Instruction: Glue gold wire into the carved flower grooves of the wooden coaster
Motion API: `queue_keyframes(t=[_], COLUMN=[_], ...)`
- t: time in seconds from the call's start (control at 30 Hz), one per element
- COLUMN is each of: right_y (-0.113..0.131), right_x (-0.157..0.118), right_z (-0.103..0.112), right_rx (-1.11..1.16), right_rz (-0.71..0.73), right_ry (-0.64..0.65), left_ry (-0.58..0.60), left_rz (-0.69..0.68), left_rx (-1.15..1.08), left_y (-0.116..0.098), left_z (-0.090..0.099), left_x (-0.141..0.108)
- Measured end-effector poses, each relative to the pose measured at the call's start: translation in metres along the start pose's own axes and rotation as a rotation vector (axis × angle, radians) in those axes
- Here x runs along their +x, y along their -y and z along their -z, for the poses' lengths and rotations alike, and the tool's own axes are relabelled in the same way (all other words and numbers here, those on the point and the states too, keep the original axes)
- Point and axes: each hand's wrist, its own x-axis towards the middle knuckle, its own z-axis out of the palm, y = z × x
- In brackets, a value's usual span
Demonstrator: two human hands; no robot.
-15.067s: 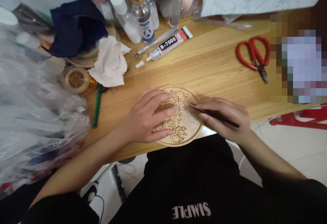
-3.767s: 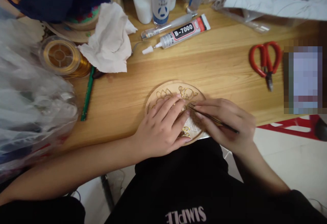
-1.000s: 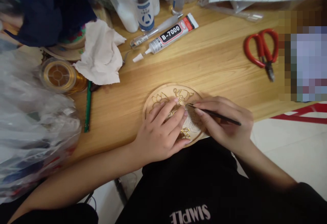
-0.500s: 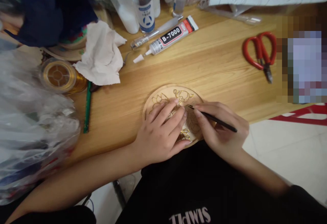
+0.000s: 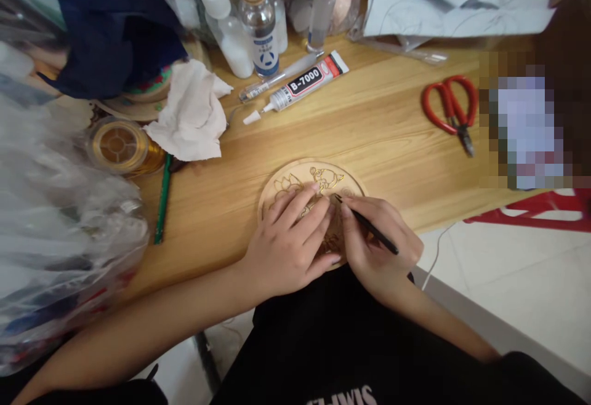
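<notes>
A round wooden plaque point(image 5: 295, 167) lies at the table's front edge, with pale drawn lines and thin gold wire point(image 5: 333, 178) bent into flower-like outlines on it. My left hand point(image 5: 287, 244) rests on its left and middle part, fingers stretched out and slightly apart, covering much of the design. On the right side, my right hand point(image 5: 382, 239) pinches slim black tweezers point(image 5: 375, 230) like a pen. Their tips point left, close to the left fingertips at the plaque's surface. Whether the tips grip any wire cannot be made out.
A glue tube point(image 5: 307, 82) lies uncapped before several bottles point(image 5: 265, 45). Red-handled cutters point(image 5: 450, 106) are at the right. Crumpled tissue point(image 5: 191, 112), a gold wire spool point(image 5: 119, 145), a green pencil point(image 5: 163, 199) and a plastic bag point(image 5: 69, 239) occupy the left.
My right hand has moved left with the tweezers, nearer my left fingers. The left hand holds its place on the plaque. The camera view has shifted slightly.
</notes>
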Motion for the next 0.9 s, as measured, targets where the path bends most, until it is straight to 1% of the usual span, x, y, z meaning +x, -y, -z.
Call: queue_keyframes(t=[0.13,0.27,0.33,0.4,0.5,0.63,0.7,0.77,0.9], right_y=[-0.002,-0.002,-0.002,-0.003,-0.009,-0.022,-0.030,-0.037,-0.049], right_x=[-0.005,-0.005,-0.003,0.000,0.008,0.021,0.027,0.032,0.038], right_z=[-0.003,0.003,0.009,0.015,0.022,0.027,0.029,0.029,0.030], right_rx=[0.016,0.072,0.120,0.170,0.225,0.290,0.318,0.336,0.353], right_rz=[0.000,-0.012,0.014,0.021,-0.026,-0.089,-0.085,-0.068,-0.074], right_ry=[-0.027,-0.044,-0.094,-0.170,-0.297,-0.362,-0.389,-0.419,-0.430], left_ry=[0.004,-0.005,-0.011,-0.012,-0.019,-0.046,-0.046,-0.056,-0.114], left_rz=[0.001,0.003,0.003,-0.001,-0.002,0.034,0.078,0.150,0.363], left_rx=[0.006,0.021,0.020,0.013,0.025,0.087,0.119,0.145,0.165], left_y=[-0.001,-0.002,-0.002,-0.003,-0.004,-0.012,-0.019,-0.028,-0.048], left_z=[0.000,-0.001,-0.001,-0.002,-0.004,-0.008,-0.010,-0.013,-0.024], left_x=[-0.001,-0.002,-0.002,-0.003,-0.004,-0.004,-0.002,0.004,0.018])
